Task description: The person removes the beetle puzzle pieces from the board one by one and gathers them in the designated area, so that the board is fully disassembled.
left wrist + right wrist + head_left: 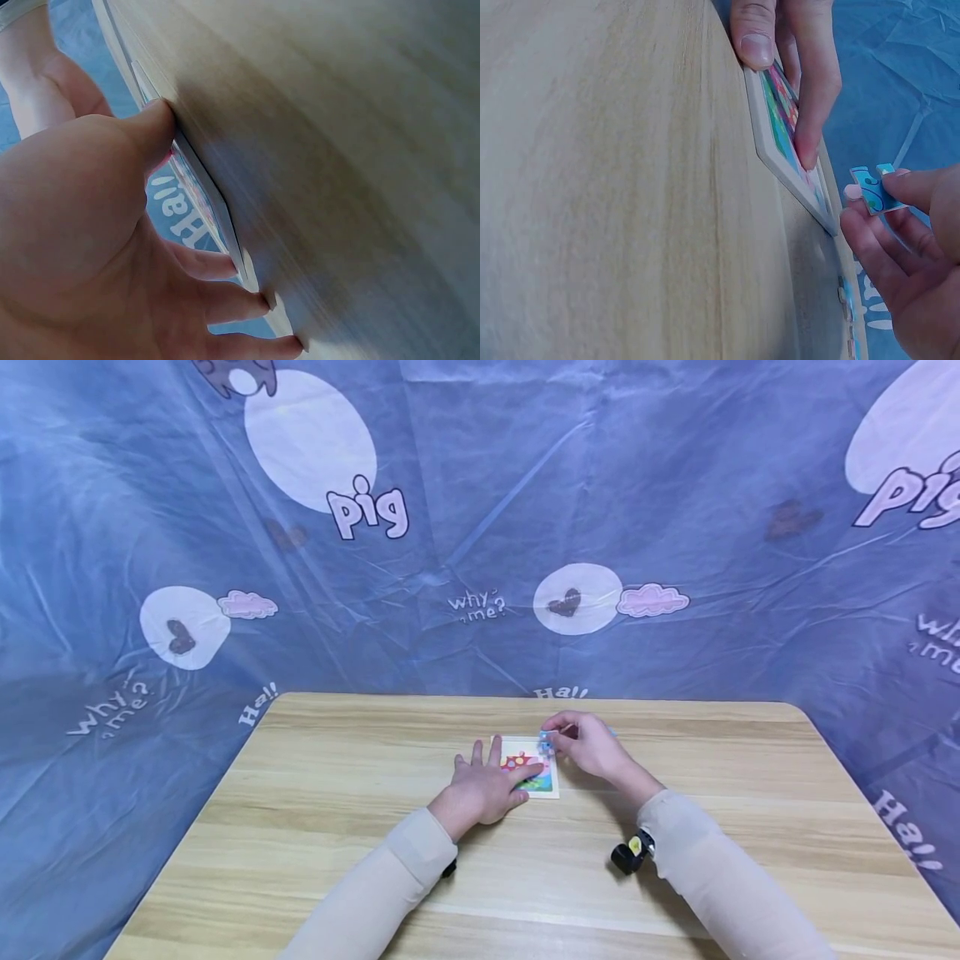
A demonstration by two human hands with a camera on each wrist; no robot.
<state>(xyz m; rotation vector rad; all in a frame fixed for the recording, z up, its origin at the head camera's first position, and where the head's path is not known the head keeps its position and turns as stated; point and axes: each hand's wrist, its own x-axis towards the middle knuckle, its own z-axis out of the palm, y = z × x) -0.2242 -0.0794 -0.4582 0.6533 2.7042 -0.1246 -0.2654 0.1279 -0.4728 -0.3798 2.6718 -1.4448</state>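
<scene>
left hand (483, 787) lying spread, fingers pressing the puzzle board (542, 782) onto the desk (315, 793), right hand (588, 745) pinching a blue puzzle piece (875, 188)

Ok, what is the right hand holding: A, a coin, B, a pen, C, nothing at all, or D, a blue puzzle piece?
D: the right hand pinches a blue puzzle piece in its fingers, just off the corner of the puzzle board that the left hand presses down.

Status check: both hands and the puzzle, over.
Left hand flat, fingers pressing the puzzle board onto the table. Right hand pinches a blue puzzle piece just above the board's corner. Nothing in the way.
</scene>
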